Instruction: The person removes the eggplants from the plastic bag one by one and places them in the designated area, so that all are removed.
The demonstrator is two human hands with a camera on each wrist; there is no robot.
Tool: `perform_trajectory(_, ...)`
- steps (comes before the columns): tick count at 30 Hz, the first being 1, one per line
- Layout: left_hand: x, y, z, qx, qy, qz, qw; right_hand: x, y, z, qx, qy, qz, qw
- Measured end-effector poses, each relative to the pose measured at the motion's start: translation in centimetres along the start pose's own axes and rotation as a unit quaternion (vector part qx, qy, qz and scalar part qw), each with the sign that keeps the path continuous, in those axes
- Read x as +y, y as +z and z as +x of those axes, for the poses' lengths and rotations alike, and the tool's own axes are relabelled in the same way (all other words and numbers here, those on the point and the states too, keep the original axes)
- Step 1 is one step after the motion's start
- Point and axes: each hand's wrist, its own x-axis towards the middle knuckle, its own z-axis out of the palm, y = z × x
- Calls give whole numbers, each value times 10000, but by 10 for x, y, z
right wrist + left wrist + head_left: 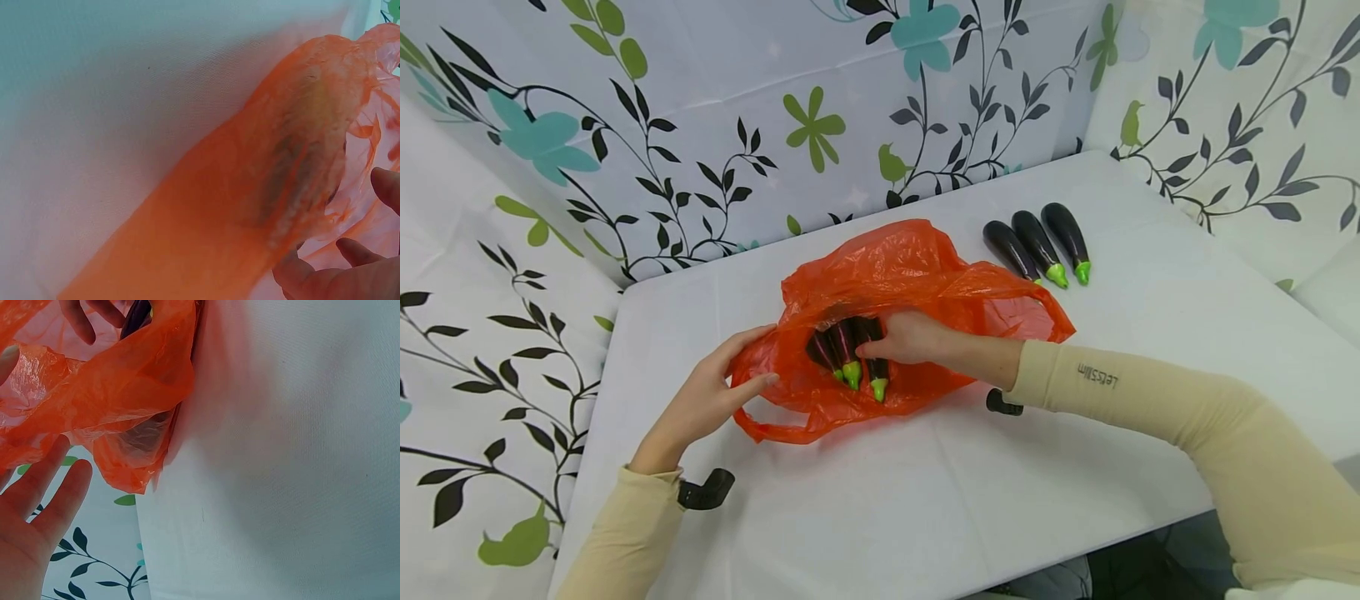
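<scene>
Right arm [1120, 396] slants into orange-red bag [880, 271], hand [913, 337] seemingly against eggplants [846, 345].

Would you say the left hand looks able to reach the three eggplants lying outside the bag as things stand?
Probably not directly: the left hand is at the orange plastic bag's left side, and the bag lies between it and those eggplants.

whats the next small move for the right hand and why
I'd probably have the right hand settle a sure grip on the nearest eggplant: the hand is inside the orange-red bag, its fingers right by that eggplant, but any firm hold cannot be seen. The left hand touches the bag, so it can likely steady it.
</scene>
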Motion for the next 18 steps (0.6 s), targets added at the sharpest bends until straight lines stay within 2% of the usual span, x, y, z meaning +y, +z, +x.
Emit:
perform_trajectory(8, -1, 0, 0, 24, 15, -73, 10000, 4, 3, 5, 115, -191, -168, 9996)
perform_trajectory(18, 0, 0, -2, 12, 37, -5, 10000, 9, 13, 8, -2, -96, -492, 9987)
